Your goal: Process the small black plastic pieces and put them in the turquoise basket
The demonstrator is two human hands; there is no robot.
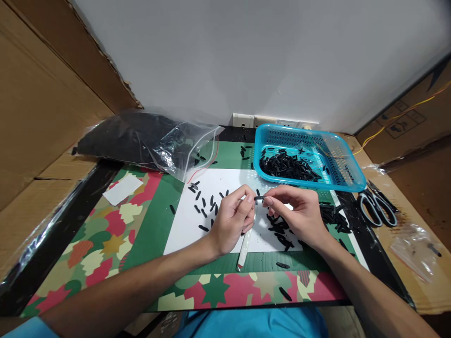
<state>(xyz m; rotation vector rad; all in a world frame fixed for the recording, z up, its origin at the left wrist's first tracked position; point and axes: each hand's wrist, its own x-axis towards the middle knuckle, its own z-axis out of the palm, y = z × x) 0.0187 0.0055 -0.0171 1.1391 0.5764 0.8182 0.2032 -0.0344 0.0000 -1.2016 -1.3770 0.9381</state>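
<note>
My left hand (234,216) is closed, its thumb and bent forefinger at the left end of a small, slim black piece (260,197). The thumb and fingertips of my right hand (298,209) pinch the other end. Below and partly behind my left fingers slants a white wrapped stick (245,249) with a red mark at its lower end; whether those fingers also grip it, I cannot tell. Several similar black pieces (203,212) lie loose on the white sheet (192,241) left of my hands, and a denser scatter (281,232) lies beneath my right hand.
A blue plastic basket (310,184) holding many black pieces stands at back right. A clear zip bag (141,141) full of dark contents lies at back left. Scissors (377,209) and a small plastic bag (416,253) are at right. A white paper piece (123,189) lies at left.
</note>
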